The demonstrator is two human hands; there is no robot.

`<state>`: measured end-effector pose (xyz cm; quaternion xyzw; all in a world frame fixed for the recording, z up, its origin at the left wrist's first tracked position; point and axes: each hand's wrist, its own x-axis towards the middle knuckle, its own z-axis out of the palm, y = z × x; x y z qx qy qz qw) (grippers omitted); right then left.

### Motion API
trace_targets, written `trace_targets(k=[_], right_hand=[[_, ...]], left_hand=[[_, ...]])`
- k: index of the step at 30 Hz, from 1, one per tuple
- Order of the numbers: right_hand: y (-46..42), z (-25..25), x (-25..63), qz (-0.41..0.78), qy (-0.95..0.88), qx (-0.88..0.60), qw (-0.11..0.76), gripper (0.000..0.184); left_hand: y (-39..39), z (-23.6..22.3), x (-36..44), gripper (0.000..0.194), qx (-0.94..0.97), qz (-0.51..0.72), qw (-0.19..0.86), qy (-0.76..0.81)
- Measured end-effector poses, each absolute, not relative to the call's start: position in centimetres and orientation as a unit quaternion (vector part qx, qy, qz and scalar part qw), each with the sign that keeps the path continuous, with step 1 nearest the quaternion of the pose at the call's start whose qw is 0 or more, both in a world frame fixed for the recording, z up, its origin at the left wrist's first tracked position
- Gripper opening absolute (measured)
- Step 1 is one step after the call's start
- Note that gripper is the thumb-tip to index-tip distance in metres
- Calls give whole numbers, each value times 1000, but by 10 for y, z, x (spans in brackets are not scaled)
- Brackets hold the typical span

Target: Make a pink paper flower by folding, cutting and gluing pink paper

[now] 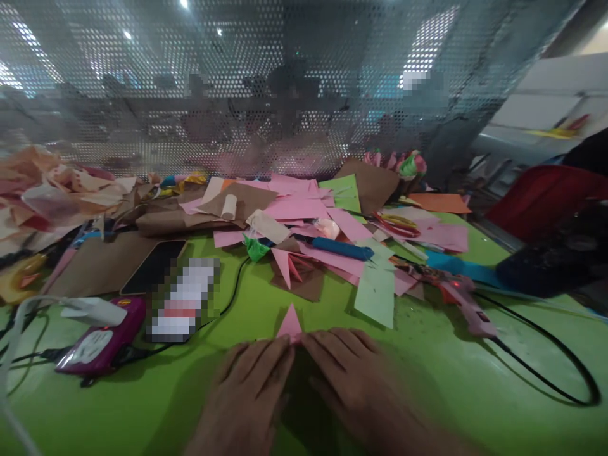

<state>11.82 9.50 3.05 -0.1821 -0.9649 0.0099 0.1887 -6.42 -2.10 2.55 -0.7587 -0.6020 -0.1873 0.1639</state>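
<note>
A small folded piece of pink paper [289, 322] lies on the green table in front of me, its pointed tip facing away. My left hand [254, 373] rests palm down with its fingers stretched forward, the fingertips pressing on the paper's left side. From the right, my right hand [349, 373] lies flat in the same way, its index fingertip touching the paper's near right edge. Both index fingertips almost meet there. The part of the paper beneath my fingers is hidden. Just beyond it stands a pink folded paper piece with points [284, 265].
Paper sheets and scraps [294, 199] pile up along the perforated metal screen [266, 82]. At left are a purple power adapter [102, 342], a dark phone [154, 266] and a blurred-out item [185, 301]. A corded glue gun [468, 304] lies at right, near a blue tool [342, 247].
</note>
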Motion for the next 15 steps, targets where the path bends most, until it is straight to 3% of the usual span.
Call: trace_targets(k=[5, 15], right_hand=[[96, 31, 118, 33, -968, -189, 162, 33], [102, 46, 124, 83, -955, -227, 170, 39]], left_hand=[[-16, 23, -53, 35, -756, -166, 197, -602], [-6, 26, -55, 42, -747, -149, 131, -635]])
